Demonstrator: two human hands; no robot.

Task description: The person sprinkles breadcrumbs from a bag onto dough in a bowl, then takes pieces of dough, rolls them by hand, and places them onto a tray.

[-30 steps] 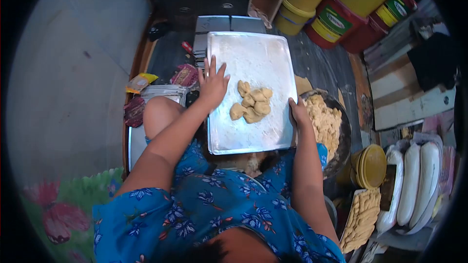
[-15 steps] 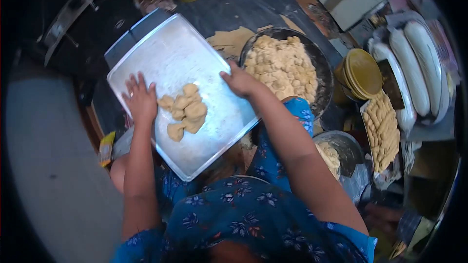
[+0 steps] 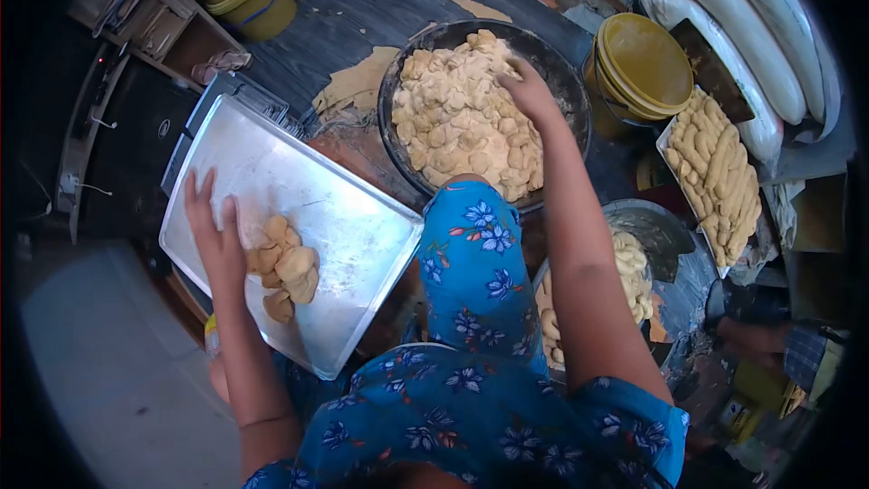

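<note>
Across the lap's left side, the left hand (image 3: 215, 235) lies palm down over a shallow metal tray (image 3: 353, 217), fingers spread and closed on nothing, probably to steady it. The right hand (image 3: 528, 91) is well apart from it, reaching into a wide dark pan (image 3: 570, 104) at the far edge of a heap of floury dough pieces (image 3: 453, 109); it is blurred, and I cannot tell whether the fingers grip a piece.

Just beside the left hand, a small cluster of dough lumps (image 3: 294, 263) sits on the tray, the lumps touching one another, with bare metal around them. The tray lies aslant, its near corner towards the body, likely so that the lap can bear it. The pan is just beyond the right knee (image 3: 475, 226), close enough for the arm to reach without much stretch. The flour on the heap probably keeps the pieces from sticking.

Farther out on the right, a basin (image 3: 665, 217) holds paler dough, partly behind the forearm. Past it, rolled dough strips (image 3: 715, 177) lie close together on another tray, near a lidded yellow bucket (image 3: 647, 59) and long white packages (image 3: 742, 18). Another person's hand (image 3: 756, 340) shows at the lower right, apart from both.
</note>
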